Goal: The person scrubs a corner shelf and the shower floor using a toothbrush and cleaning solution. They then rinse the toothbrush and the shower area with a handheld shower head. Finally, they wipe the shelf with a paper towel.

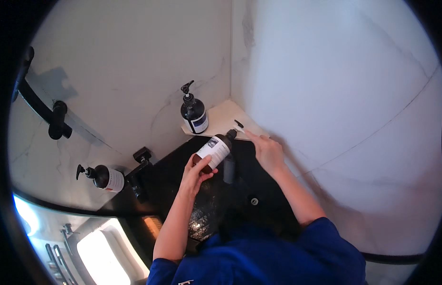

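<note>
My left hand point(196, 175) is wrapped round a brown pump bottle point(213, 153) with a white label, holding it tilted with its black collar up and to the right. Beside the bottle's top, my right hand point(269, 153) reaches in with the index finger forward and the other fingers curled. At its fingertips is a small white thing point(239, 129), too small to make out. Just above it shows a black nozzle-like piece point(238, 123). A dark pump bottle point(194, 114) stands upright on the pale corner shelf point(221, 114), left of my right hand.
Another dark pump bottle point(109, 179) is at the left, by black wall fittings point(140, 164). A black bar point(38, 107) is mounted on the left wall. Pale marbled walls point(344, 109) meet at the corner. A round drain-like fitting point(254, 201) shows on the dark surface below.
</note>
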`<state>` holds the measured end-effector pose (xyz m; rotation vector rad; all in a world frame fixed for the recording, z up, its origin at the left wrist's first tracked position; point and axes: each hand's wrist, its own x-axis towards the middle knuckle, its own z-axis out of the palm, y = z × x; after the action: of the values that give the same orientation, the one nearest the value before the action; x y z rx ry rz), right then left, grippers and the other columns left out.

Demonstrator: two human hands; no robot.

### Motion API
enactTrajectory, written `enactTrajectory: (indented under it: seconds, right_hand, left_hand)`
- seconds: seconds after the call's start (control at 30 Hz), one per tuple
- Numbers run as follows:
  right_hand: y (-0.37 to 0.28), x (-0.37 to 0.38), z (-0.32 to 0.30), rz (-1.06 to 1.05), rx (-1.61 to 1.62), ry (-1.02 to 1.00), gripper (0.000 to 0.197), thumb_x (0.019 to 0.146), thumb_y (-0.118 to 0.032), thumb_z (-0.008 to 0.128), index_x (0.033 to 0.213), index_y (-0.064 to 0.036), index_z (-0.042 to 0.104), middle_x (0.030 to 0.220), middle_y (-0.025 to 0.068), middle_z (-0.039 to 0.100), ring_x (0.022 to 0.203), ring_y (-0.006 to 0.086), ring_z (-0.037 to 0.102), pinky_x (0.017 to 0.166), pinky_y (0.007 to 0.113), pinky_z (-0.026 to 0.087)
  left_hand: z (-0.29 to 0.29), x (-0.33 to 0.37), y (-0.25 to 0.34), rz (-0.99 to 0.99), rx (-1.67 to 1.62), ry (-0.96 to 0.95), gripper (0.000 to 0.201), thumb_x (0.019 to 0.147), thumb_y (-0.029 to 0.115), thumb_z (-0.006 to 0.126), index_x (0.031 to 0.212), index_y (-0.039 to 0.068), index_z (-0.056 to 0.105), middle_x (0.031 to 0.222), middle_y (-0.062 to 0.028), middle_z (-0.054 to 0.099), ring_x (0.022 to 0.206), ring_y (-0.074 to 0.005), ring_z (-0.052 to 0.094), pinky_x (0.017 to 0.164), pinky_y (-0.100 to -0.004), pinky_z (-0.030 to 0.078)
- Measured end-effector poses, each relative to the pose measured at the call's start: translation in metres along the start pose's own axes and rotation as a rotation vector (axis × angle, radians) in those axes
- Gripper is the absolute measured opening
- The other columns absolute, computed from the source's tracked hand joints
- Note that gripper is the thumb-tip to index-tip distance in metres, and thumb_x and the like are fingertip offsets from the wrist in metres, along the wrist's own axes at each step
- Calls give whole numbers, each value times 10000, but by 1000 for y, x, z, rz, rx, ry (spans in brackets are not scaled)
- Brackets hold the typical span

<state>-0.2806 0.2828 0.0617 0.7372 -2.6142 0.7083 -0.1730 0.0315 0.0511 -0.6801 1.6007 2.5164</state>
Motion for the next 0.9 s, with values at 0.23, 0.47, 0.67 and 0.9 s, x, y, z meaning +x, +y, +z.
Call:
enactTrajectory:
  seconds: [0.23,0.47,0.67,0.9]
  right_hand:
    - [-8,-9,-1,55,139,-26,440,932,-55,564,1328,-202,686,832,165,670,742,364,660,681,458,535]
    - [-9,-14,8,-7,177,6,476,925,-17,539,1349,-193,668,837,174,679,730,374,677,666,467,550]
    - [-19,-13,13,-89,282,98,487,921,-27,558,1357,-217,665,806,176,660,704,374,665,651,464,547]
    - [0,-7,18,-87,221,128,396,950,-65,579,1310,-180,697,814,154,676,726,342,676,648,447,544]
  left_hand:
    - [6,0,3,-24,3,81,644,881,340,779,1379,22,522,1123,-142,678,776,-237,724,630,-260,592]
    - [0,2,-9,-67,2,66,653,923,456,698,1381,21,532,1102,-157,678,790,-276,724,672,-286,626]
    - [2,9,-14,-93,-139,63,702,923,575,640,1314,-1,551,1018,-183,687,753,-256,715,614,-296,648]
    - [4,10,-9,-287,-373,-45,717,920,635,582,1228,-11,632,846,-200,698,624,-221,688,463,-225,576]
